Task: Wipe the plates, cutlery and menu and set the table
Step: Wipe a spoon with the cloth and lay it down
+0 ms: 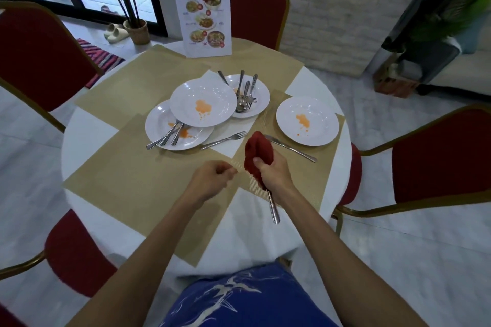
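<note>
My right hand (271,171) grips a red cloth (259,151) wrapped round a piece of cutlery, whose steel handle (274,210) sticks out below the hand. My left hand (212,176) hovers beside it over the placemat, fingers curled, holding nothing I can see. Three white plates with orange stains are stacked askew in the middle: a top plate (203,105), a left plate (162,127) with cutlery on it, and a back plate (259,93) with several spoons and forks. A fourth stained plate (307,121) lies to the right. A fork (224,139) and a knife (291,148) lie on the mats. The menu (203,14) stands at the far edge.
The round white table (87,125) carries tan placemats (127,178). Red chairs with gold frames ring it: far left (39,56), far (259,10), right (438,156), near left (77,255). Potted plants stand by the window and at the right wall.
</note>
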`<state>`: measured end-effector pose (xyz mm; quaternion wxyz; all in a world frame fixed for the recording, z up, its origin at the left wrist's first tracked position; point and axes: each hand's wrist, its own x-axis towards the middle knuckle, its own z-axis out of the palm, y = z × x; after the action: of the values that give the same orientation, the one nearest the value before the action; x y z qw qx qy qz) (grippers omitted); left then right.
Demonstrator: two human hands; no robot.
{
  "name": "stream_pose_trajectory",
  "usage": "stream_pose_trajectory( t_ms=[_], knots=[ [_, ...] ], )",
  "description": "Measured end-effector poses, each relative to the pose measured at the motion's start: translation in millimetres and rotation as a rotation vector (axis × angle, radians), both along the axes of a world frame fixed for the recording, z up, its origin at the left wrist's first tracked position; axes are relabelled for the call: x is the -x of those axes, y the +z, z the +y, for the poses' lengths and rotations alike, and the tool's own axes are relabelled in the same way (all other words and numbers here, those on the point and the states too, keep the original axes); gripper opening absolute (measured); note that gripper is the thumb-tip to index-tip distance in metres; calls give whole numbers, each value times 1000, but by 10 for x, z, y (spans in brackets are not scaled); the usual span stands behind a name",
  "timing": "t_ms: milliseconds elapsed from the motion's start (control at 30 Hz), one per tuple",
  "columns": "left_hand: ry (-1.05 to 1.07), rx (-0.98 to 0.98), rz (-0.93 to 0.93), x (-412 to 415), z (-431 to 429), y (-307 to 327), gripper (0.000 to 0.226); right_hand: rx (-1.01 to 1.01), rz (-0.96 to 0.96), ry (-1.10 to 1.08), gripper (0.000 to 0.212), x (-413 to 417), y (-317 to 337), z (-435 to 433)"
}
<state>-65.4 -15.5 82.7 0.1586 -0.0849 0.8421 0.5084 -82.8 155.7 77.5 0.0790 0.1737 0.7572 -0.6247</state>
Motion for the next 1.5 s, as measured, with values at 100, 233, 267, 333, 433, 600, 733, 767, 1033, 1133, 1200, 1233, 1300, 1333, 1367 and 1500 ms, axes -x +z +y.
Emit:
stream_pose_trajectory(
  t_ms=[100,233,267,333,433,600,733,767,1033,1133,1200,1233,1300,1333,1367,1500],
  knots=[
    [109,-70,113,66,7,30,13,-65,-1,92,13,-91,-37,-123],
    [114,-90,126,13,69,26,16,-6,-166,206,41,-223,87,-183],
    [117,-99,119,-6,69,17,15,12,-198,234,42,-243,115,-160],
    [128,-128,102,-39,70,-11,7,64,-208,284,31,-281,142,-115],
    [189,-148,120,-34,61,-24,13,185,-152,312,22,-325,141,-71],
    [167,-172,176,-58,232,52,27,65,-157,262,7,-401,78,-62],
    [147,-253,197,-59,319,104,19,57,-231,223,40,-465,91,-61],
    [155,-254,200,-49,314,96,21,58,-251,221,44,-472,107,-59],
    [40,77,86,-15,275,35,12,172,-322,310,28,-437,199,29],
    [80,137,111,70,189,82,17,214,-301,365,19,-494,205,128],
    [217,87,115,151,69,108,10,186,-245,440,19,-549,243,237],
    [287,66,124,178,41,121,7,177,-225,475,20,-556,268,291],
    [307,73,143,181,121,118,9,166,-220,477,22,-532,306,353],
    [246,95,146,155,219,105,10,151,-223,449,21,-501,308,361],
    [159,129,147,118,333,83,10,128,-225,414,20,-470,306,363],
    [71,182,130,184,405,49,7,94,-227,356,17,-491,218,422]
  ],
)
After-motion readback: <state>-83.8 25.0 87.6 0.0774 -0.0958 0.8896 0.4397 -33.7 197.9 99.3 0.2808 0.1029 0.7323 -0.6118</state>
